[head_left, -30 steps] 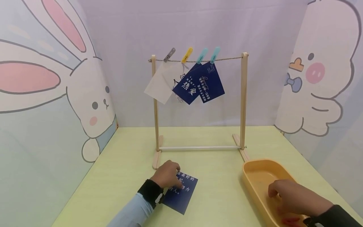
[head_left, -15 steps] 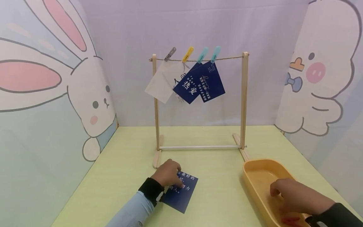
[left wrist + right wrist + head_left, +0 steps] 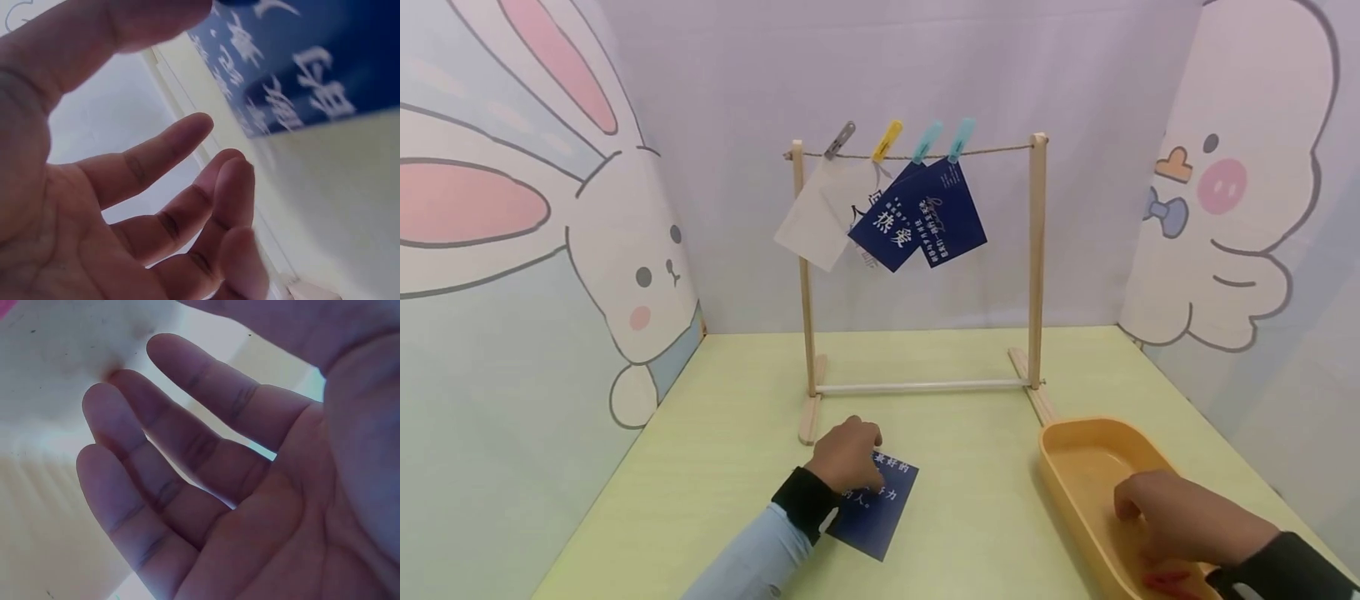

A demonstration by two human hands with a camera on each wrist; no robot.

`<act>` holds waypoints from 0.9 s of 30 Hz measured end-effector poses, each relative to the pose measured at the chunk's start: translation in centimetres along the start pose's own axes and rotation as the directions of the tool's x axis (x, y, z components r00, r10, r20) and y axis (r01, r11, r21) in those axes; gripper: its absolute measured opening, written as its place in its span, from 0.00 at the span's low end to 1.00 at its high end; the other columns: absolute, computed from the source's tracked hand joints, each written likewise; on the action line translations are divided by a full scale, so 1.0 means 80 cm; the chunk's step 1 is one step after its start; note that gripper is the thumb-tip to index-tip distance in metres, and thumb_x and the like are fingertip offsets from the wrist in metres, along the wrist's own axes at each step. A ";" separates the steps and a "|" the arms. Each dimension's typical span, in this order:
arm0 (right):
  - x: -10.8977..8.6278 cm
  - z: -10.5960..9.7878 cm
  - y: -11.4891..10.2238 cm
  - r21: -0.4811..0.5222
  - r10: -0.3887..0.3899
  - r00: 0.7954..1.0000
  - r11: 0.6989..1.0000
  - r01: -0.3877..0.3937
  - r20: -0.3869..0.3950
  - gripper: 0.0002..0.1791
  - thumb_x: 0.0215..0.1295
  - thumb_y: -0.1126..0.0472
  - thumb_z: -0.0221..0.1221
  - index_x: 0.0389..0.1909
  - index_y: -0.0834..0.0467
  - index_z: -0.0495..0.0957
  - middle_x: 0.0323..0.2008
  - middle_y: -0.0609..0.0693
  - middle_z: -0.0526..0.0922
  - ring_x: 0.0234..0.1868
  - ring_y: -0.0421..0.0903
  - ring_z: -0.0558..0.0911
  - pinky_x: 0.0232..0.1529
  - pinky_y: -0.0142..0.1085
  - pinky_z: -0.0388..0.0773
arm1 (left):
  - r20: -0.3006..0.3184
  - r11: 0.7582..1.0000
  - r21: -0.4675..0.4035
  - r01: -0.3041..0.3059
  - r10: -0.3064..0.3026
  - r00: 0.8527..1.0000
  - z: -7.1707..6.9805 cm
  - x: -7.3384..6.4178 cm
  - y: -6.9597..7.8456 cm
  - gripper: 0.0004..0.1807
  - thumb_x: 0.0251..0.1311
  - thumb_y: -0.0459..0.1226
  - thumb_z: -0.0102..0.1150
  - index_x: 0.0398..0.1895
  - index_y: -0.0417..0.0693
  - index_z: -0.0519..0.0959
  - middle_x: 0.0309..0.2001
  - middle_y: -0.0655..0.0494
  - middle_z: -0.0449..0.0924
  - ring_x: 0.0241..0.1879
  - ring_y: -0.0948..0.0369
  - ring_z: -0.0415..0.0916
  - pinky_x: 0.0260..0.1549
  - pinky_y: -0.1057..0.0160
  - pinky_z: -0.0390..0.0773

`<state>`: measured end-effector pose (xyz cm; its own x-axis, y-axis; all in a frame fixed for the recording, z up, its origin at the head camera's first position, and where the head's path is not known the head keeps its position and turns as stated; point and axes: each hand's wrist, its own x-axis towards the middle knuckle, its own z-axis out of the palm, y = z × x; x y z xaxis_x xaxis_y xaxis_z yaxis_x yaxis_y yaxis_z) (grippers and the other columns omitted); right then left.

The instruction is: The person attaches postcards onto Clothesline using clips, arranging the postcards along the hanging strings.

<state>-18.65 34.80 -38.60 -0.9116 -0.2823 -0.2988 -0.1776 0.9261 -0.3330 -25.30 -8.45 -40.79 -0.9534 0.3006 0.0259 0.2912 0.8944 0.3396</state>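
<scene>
A dark blue card (image 3: 874, 518) with white writing lies on the table. My left hand (image 3: 848, 457) hovers over its upper left part with the fingers loosely bent. In the left wrist view, the thumb (image 3: 150, 22) comes close to the card's edge, and whether it touches cannot be told; the other fingers are apart from it. My right hand (image 3: 1183, 517) is inside the yellow tray (image 3: 1063, 492), its fingers relaxed with nothing between them in the right wrist view. Below that hand lies a red object (image 3: 1167, 581), possibly a clip, partly hidden.
A wooden rack (image 3: 1036, 267) stands at the back with a string across its top. Grey (image 3: 840, 140), yellow (image 3: 887, 142) and light blue clips (image 3: 961, 140) hold white (image 3: 812, 229) and blue cards (image 3: 951, 212) on it. Printed cloth walls enclose the table.
The head view has shifted slightly, so the rack and cards sit a little further left. Both hands keep nearly the same place and pose.
</scene>
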 end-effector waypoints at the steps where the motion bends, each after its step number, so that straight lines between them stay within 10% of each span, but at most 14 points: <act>1: -0.001 0.000 0.000 -0.008 0.002 1.000 1.000 -0.002 -0.004 0.19 0.38 0.71 0.73 0.28 0.48 0.78 0.24 0.46 0.75 0.27 0.46 0.71 0.27 0.33 0.65 | -0.008 1.000 0.005 -0.006 0.006 1.000 0.000 0.000 0.004 0.30 0.38 0.42 0.83 0.48 0.45 0.85 0.42 0.53 0.78 0.33 0.60 0.73 0.29 0.59 0.77; 7: -0.007 -0.003 0.003 -0.045 0.008 1.000 0.999 -0.009 -0.028 0.18 0.37 0.71 0.72 0.26 0.48 0.77 0.26 0.45 0.74 0.26 0.45 0.70 0.27 0.32 0.65 | -0.037 0.986 0.030 -0.166 0.167 0.985 0.000 -0.001 0.048 0.25 0.46 0.41 0.77 0.52 0.49 0.85 0.45 0.55 0.81 0.34 0.62 0.74 0.29 0.63 0.74; 13: -0.011 -0.010 0.001 -0.019 0.043 0.999 0.999 -0.043 0.002 0.18 0.41 0.69 0.76 0.32 0.50 0.81 0.28 0.44 0.78 0.29 0.46 0.73 0.30 0.35 0.71 | -0.024 0.911 0.168 -0.377 0.386 0.922 0.002 -0.005 0.125 0.29 0.50 0.45 0.76 0.59 0.57 0.82 0.53 0.61 0.83 0.46 0.62 0.79 0.40 0.64 0.79; 18: -0.018 -0.018 0.002 -0.100 -0.073 0.997 0.993 0.069 -0.038 0.19 0.41 0.64 0.79 0.34 0.48 0.82 0.28 0.40 0.77 0.27 0.40 0.71 0.30 0.34 0.73 | 0.013 0.836 0.218 -0.503 0.513 0.858 0.008 -0.006 0.181 0.36 0.54 0.51 0.75 0.68 0.67 0.75 0.61 0.67 0.79 0.53 0.66 0.77 0.49 0.65 0.78; 27: -0.030 -0.010 -0.007 -0.017 0.035 0.999 0.999 -0.034 0.032 0.16 0.45 0.62 0.79 0.30 0.48 0.81 0.25 0.43 0.77 0.25 0.46 0.72 0.30 0.34 0.71 | 0.124 0.751 0.305 -0.586 0.579 0.806 0.036 -0.003 0.216 0.38 0.57 0.55 0.72 0.72 0.78 0.70 0.74 0.71 0.68 0.63 0.66 0.73 0.53 0.64 0.75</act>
<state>-16.63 35.16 -36.93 -0.9050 -0.2579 -0.3385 -0.1529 0.9393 -0.3071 -19.81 7.92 -37.63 -0.5902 0.8010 0.1005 0.8014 0.5963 -0.0469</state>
